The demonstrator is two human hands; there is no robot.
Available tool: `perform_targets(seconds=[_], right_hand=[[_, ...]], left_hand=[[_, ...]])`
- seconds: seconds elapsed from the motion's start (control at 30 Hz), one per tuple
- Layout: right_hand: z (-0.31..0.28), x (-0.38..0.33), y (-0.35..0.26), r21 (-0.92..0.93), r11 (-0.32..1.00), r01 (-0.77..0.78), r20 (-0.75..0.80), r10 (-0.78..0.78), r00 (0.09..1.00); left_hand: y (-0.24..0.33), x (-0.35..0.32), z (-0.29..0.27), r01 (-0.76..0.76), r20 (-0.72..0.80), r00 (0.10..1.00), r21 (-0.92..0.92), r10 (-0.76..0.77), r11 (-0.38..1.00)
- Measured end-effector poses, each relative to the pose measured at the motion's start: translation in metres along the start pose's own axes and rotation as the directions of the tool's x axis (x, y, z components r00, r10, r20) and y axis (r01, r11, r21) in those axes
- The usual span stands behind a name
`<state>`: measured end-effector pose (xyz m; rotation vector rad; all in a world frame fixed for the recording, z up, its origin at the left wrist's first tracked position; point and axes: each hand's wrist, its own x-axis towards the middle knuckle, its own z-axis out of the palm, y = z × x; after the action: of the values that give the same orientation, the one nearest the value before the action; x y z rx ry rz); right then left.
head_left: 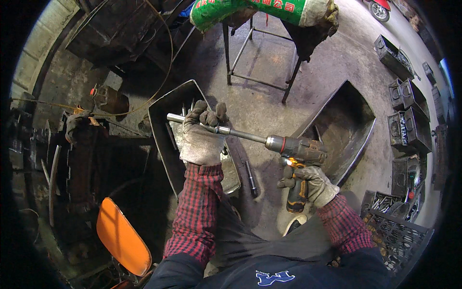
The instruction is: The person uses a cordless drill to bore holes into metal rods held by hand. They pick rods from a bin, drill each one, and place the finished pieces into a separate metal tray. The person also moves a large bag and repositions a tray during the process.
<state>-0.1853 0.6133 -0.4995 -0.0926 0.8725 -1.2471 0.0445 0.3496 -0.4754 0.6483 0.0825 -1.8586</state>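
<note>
My right hand [314, 185], in a pale work glove, grips a cordless power driver [302, 150] with a lit lamp under its nose. A long metal shaft [248, 136] runs left from the tool and meets a shiny metal rod [176, 118]. My left hand [201, 137], in a glove with dark fingertips, is wrapped round this rod near a bright collar. Below my left hand stands a metal bin [161, 153] with several metal rods in it, partly hidden by my arm. A loose metal rod [249, 174] with a dark end lies on the floor between my arms.
Another metal bin [351, 137] stands on the right. Ahead is a metal-legged stand [262, 32] topped by a green sack [284, 6]. An orange chair back [122, 237] is at lower left. Small parts boxes [395, 58] and a perforated crate [402, 236] line the right side.
</note>
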Motion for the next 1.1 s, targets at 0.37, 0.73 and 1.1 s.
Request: perform_targets(seconds=[0.37, 0.73, 1.1], right_hand=[[0.012, 0.001, -0.001, 0.005, 1.000, 0.023, -0.016, -0.023, 1.000], [0.011, 0.002, 0.003, 0.015, 1.000, 0.003, -0.015, -0.003, 1.000], [0.006, 0.010, 0.010, 0.061, 0.997, 0.047, 0.070, -0.051, 0.996]], left_hand=[[-0.009, -0.007, 0.005, 0.046, 0.022, 0.999, -0.051, -0.045, 0.998], [-0.020, -0.014, 0.014, 0.067, -0.037, 0.997, -0.068, -0.070, 0.995], [-0.023, -0.004, -0.002, 0.142, 0.156, 0.980, -0.123, -0.123, 0.982]])
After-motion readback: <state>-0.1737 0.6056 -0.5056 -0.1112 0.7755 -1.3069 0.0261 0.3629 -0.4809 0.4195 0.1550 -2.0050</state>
